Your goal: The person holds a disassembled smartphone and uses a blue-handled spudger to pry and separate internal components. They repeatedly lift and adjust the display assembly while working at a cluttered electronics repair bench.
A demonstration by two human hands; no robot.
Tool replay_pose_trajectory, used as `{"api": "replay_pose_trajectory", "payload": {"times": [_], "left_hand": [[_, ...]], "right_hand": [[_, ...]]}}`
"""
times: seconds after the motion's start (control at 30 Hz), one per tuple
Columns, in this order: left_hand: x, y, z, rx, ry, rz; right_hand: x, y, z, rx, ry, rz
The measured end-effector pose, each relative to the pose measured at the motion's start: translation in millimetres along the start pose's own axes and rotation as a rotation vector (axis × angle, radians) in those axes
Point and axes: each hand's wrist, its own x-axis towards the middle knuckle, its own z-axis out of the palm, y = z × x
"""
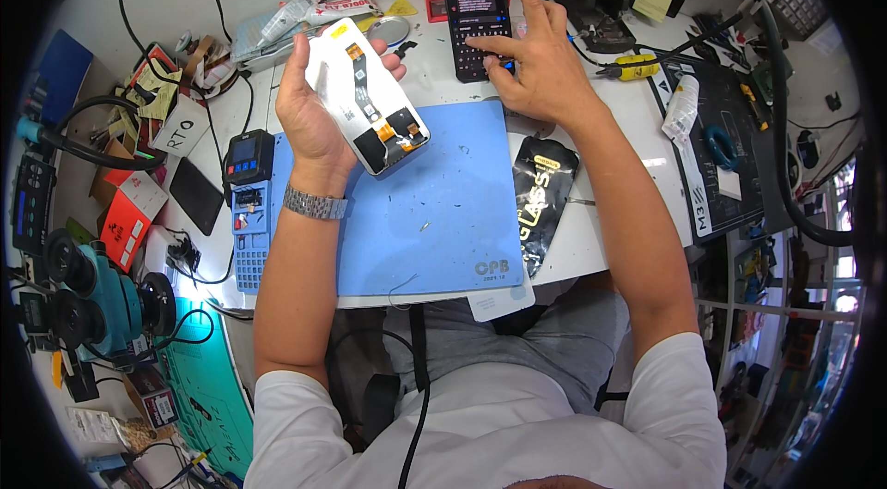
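- At the far left edge of the frame, a teal machine with black round knobs (97,299) sits among cables and small boxes.
- Left of centre, a small blue device with a black screen block (249,212) lies on the white table (591,239), touching the left edge of a blue work mat (434,221).
- The left hand (309,115), with a metal watch (315,204) at the wrist, is raised above the mat's upper left corner. Its fingers are curled around a white phone screen panel (367,105), gripping it by the long edges, back side up, with orange flex cables showing.
- At upper centre, a dark smartphone (478,18) lies flat on the table just beyond the mat, its screen lit.
- The right hand (540,64) rests over the smartphone's right side, fingers spread and holding nothing; the thumb touches the lower screen.
- Right of the mat, a black pouch (540,202) lies flat.
- At upper right, a yellow-handled tool (637,68) lies beside a black mat (716,156).
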Motion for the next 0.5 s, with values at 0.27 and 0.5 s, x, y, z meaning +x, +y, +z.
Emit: {"api": "replay_pose_trajectory", "payload": {"times": [0.27, 0.5], "left_hand": [[0.8, -0.4, -1.6, -0.003, -0.018, 0.006], [1.6, -0.7, -1.4, -0.006, -0.023, 0.001]], "right_hand": [[0.3, -2.2, 0.3, -0.027, -0.016, 0.009], [1.5, 9.8, -1.3, -0.001, 0.106, 0.002]]}}
